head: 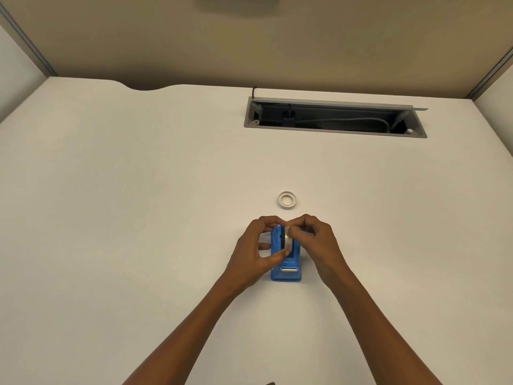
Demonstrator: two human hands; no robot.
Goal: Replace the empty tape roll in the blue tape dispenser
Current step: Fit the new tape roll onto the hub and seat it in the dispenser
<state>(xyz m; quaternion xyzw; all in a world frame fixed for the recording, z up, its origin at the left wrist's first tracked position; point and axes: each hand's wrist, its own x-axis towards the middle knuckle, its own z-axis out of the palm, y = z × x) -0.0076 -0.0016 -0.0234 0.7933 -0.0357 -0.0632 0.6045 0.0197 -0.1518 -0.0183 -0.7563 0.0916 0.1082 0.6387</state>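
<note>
**Two hands work a tape roll into a blue dispenser**

A wide white desk [138, 190] fills the view, backed by a tan partition [249, 37] with grey metal trim at both corners. Set into the desk's far right is a long cable tray [334, 118], its grey lid propped open, a black plug and a pale cord lying inside.

Two bare forearms reach in from the bottom edge and meet near the middle of the desk. The left hand [254, 252] curls around the left side of the dispenser [286, 262], thumb and fingers pinched on the roll from that side. The right hand [316, 240] closes from the other side, its fingertips pressed against the top of the roll.

The dispenser stands flat on the desk between the hands, its metal cutter end pointing toward the person and clear of both hands. The roll [288, 240], a clear tape roll standing on edge, sits in the dispenser's well, gripped by both hands; whether it is fully seated cannot be told.

Just beyond the hands, apart from them, a white core [286, 200] lies flat on the desk.
</note>
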